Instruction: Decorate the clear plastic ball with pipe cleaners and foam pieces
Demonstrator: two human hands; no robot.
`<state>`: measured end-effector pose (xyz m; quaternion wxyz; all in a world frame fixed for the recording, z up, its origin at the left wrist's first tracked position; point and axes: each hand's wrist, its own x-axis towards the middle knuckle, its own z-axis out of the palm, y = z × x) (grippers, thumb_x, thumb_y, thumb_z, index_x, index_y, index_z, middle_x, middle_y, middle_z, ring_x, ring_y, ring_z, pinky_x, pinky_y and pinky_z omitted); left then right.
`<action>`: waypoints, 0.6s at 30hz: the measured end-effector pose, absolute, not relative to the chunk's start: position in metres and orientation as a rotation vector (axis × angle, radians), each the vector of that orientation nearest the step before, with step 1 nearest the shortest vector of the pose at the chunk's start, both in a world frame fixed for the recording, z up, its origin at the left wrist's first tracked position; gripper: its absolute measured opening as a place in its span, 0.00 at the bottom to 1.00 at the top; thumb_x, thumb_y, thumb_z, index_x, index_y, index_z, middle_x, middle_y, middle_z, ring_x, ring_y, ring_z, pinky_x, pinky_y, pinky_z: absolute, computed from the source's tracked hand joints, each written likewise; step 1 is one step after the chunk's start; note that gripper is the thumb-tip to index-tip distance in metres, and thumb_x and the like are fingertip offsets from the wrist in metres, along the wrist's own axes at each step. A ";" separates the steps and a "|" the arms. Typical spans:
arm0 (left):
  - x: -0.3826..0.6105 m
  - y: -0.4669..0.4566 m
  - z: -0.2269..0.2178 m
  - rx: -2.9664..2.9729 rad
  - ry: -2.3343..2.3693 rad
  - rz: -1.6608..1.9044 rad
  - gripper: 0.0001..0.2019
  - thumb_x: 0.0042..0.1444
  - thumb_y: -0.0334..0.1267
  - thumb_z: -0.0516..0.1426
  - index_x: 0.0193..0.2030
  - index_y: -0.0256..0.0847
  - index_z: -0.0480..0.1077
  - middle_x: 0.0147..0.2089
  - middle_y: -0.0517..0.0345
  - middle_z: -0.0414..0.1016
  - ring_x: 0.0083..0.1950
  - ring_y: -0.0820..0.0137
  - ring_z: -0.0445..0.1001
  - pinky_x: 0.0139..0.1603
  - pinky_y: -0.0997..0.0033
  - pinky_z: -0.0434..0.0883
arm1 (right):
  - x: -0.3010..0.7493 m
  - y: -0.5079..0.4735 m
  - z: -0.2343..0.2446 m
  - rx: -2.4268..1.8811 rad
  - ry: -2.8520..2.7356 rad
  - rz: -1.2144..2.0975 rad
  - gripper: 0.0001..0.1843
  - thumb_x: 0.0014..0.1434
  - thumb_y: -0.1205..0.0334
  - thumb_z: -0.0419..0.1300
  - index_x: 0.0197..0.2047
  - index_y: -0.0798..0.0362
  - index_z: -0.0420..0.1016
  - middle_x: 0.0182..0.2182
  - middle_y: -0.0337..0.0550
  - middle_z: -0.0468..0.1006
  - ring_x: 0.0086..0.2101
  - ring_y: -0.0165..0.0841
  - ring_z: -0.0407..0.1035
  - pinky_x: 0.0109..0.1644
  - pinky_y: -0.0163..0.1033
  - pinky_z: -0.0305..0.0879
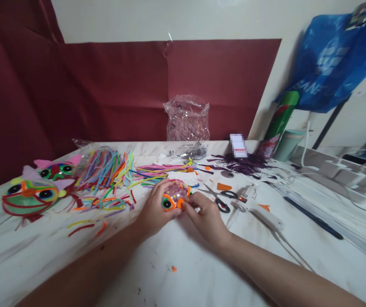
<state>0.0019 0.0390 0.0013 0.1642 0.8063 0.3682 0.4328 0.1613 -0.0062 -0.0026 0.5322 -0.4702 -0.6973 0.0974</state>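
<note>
Maroon paper (221, 76) covered much of the wall behind a marbled white surface (128, 273), with a clear plastic bag (187, 121) standing by the back edge. Toward the middle of that surface, between the two hands, was a small decorated pink face (174, 188); its visible part ran side to side, with an orange-rimmed green eye (167, 204) on its near side. The left hand (157, 207) gripped it from the left, fingers curled around that side and thumb low in front, so this hand bore the hold on the body. From the right, the right hand (208, 218) had thumb and index finger closed on an orange piece (180, 203) at the front of the face, directly left of their tips and just beside the eye. Whether that piece was already stuck down was too small to tell. Both forearms slanted inward from the near corners, wrists low. Right of the right hand lay black-handled scissors (223, 206), blades parted, and then a white glue gun (266, 216). Near the left edge were two other decorated faces (26, 205), with bundled pipe cleaners (101, 170) to their right, toward the back edge.
</note>
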 end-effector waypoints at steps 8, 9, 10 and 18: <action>0.003 0.037 0.003 2.346 1.015 1.248 0.30 0.42 0.35 0.63 0.54 0.43 0.59 0.58 0.48 0.62 0.60 0.56 0.61 0.60 0.53 0.61 | 0.161 -0.006 -0.004 -1.210 -1.626 0.308 0.03 0.54 0.65 0.53 0.29 0.52 0.66 0.25 0.40 0.71 0.25 0.31 0.65 0.29 0.35 0.62; 0.003 0.037 0.003 2.349 1.014 1.253 0.29 0.44 0.35 0.62 0.53 0.43 0.59 0.58 0.48 0.62 0.60 0.57 0.61 0.60 0.53 0.61 | 0.160 -0.006 -0.004 -1.221 -1.611 0.340 0.02 0.54 0.65 0.53 0.29 0.52 0.65 0.25 0.40 0.71 0.25 0.31 0.65 0.29 0.35 0.63; 0.003 0.037 0.002 2.348 1.015 1.256 0.27 0.45 0.35 0.61 0.53 0.43 0.59 0.58 0.48 0.62 0.61 0.57 0.60 0.60 0.53 0.60 | 0.160 -0.006 -0.003 -1.224 -1.593 0.376 0.02 0.54 0.64 0.53 0.30 0.51 0.63 0.25 0.39 0.70 0.25 0.31 0.65 0.29 0.35 0.63; 0.003 0.034 0.005 2.286 0.992 1.270 0.25 0.45 0.39 0.62 0.50 0.42 0.61 0.55 0.47 0.63 0.59 0.57 0.62 0.58 0.54 0.61 | 0.161 -0.006 0.005 -1.223 -1.553 0.554 0.05 0.49 0.66 0.55 0.24 0.50 0.61 0.19 0.32 0.63 0.21 0.28 0.58 0.26 0.33 0.56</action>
